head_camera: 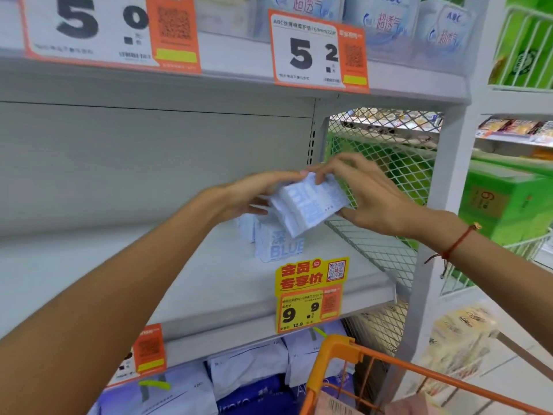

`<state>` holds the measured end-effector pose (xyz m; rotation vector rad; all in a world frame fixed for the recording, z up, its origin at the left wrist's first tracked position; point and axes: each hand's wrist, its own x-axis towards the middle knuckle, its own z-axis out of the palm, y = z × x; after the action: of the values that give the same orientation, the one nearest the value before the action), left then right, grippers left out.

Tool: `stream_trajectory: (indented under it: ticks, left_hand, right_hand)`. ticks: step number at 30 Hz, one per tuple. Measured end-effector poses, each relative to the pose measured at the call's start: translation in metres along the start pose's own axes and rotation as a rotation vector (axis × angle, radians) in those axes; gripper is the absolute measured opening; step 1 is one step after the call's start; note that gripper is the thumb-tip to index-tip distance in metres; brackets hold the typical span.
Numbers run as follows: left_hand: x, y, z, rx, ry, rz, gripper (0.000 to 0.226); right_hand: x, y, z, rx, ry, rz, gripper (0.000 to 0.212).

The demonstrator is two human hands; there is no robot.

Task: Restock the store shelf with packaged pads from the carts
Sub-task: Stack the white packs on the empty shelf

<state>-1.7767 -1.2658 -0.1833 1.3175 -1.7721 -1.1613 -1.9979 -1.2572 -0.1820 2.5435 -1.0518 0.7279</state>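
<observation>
Both hands hold one pack of pads point(311, 202) above the shelf point(209, 274), near its right end. The left hand point(254, 193) cups its left end, the right hand point(362, 196) pinches its right. Its long axis tilts across the shelf, just above the standing packs point(278, 244) behind the front edge.

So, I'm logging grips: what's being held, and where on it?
A white-and-blue pad pack, held over the shelf: left hand at its left end, right hand at its right end.
</observation>
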Motion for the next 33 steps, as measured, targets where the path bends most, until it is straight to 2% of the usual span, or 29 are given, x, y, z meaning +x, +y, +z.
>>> stream_trajectory:
  ticks: [2, 3, 4, 5, 6, 7, 8, 9, 10, 12, 14, 16, 18, 20, 24, 28, 30, 33]
  left_hand:
    - [-0.003, -0.004, -0.007, -0.093, -0.050, -0.031, 0.044]
    - [-0.004, -0.008, -0.008, -0.183, -0.035, -0.036, 0.035]
    - [-0.005, -0.011, -0.006, -0.301, 0.004, -0.037, 0.029]
    - [-0.004, -0.014, -0.004, -0.409, 0.056, -0.033, 0.028]
    - [-0.004, -0.016, 0.002, -0.495, 0.102, -0.028, 0.028]
    - [-0.003, -0.017, 0.009, -0.533, 0.120, -0.018, 0.026]
    - [-0.003, -0.016, 0.018, -0.524, 0.115, -0.003, 0.023]
    - [-0.002, -0.015, 0.027, -0.488, 0.097, 0.013, 0.019]
    - [-0.003, -0.014, 0.034, -0.454, 0.088, 0.046, 0.017]
    - [-0.001, -0.015, 0.038, -0.408, 0.121, 0.115, 0.033]
    - [0.002, -0.023, 0.030, -0.222, 0.121, 0.144, 0.053]
    - [0.006, -0.039, 0.015, 0.343, 0.119, 0.150, 0.064]
    - [0.004, -0.053, 0.007, 0.907, 0.073, 0.139, 0.069]
    - [-0.001, -0.062, 0.004, 1.085, 0.048, 0.128, 0.070]
    - [-0.002, -0.070, -0.006, 1.011, 0.065, 0.130, 0.073]
    - [0.001, -0.080, -0.011, 0.758, 0.000, 0.076, 0.070]
    - [0.002, -0.081, -0.011, 0.649, 0.007, 0.065, 0.062]
    - [-0.001, -0.071, -0.006, 0.582, 0.011, 0.026, 0.045]
  right_hand:
    - [0.003, -0.004, 0.002, 0.003, 0.074, -0.055, 0.047]
    - [0.005, -0.003, 0.004, 0.052, 0.164, 0.006, 0.046]
    - [0.005, -0.001, 0.007, 0.160, 0.256, 0.158, 0.045]
    - [0.006, -0.002, 0.005, 0.362, 0.281, 0.395, 0.047]
    - [0.008, -0.005, 0.001, 0.682, 0.186, 0.658, 0.053]
    - [0.009, -0.007, 0.001, 1.022, -0.006, 0.852, 0.061]
    - [0.008, -0.009, 0.001, 1.247, -0.167, 0.934, 0.066]
    - [0.007, -0.009, 0.003, 1.357, -0.260, 0.919, 0.063]
    - [0.005, -0.010, 0.007, 1.382, -0.277, 0.879, 0.054]
    - [-0.001, -0.010, 0.016, 1.366, -0.196, 0.794, 0.034]
    - [-0.007, -0.001, 0.021, 1.290, -0.095, 0.739, 0.042]
    - [-0.013, 0.013, 0.019, 0.952, -0.046, 0.639, 0.061]
    - [-0.014, 0.026, 0.014, 0.498, -0.162, 0.466, 0.073]
    - [-0.013, 0.033, 0.015, 0.259, -0.352, 0.341, 0.081]
    - [-0.007, 0.026, 0.035, 0.173, -0.609, 0.236, 0.082]
    - [-0.003, 0.017, 0.044, 0.425, -0.755, 0.335, 0.069]
    - [-0.002, 0.013, 0.044, 0.622, -0.779, 0.379, 0.062]
    - [0.001, 0.003, 0.051, 0.726, -0.705, 0.414, 0.055]
